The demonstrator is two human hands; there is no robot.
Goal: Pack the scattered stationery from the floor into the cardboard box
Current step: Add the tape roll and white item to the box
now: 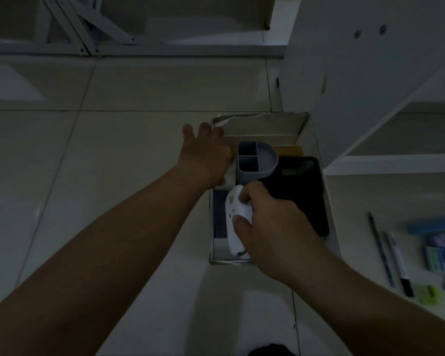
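**Right hand holds a white item over the box; left hand steadies the box edge**

Head view: the open cardboard box (263, 127) sits on the pale tiled floor (118, 155), just toward 3 o'clock from the middle of your view.

Your left hand (206, 155) lies on the box's 10 o'clock corner. Its fingers are spread and straight, and it grasps nothing.

Your right hand (275, 222) is curled round a white rounded oblong item (235, 219). The thumb and fingertips pinch its upper side, over the box's 7 o'clock part. In this dim light you cannot tell what the item is, nor whether it touches the box bottom.

Inside the box, a grey plastic desk organiser with three compartments (257, 160) stands upright at 12 o'clock. A black flat rectangular case (301, 196) lies just beside it and fills the 3 o'clock side. A dark grey flat panel (220, 217) lies along the 8 o'clock wall, beside the white item.

At 4 o'clock in your view, loose stationery lies on the floor, well apart from the box:
- a dark pencil (382, 250)
- a white marker with a black cap (398, 260)
- a blurred blue piece (432, 224)
- a small green object (430, 294)
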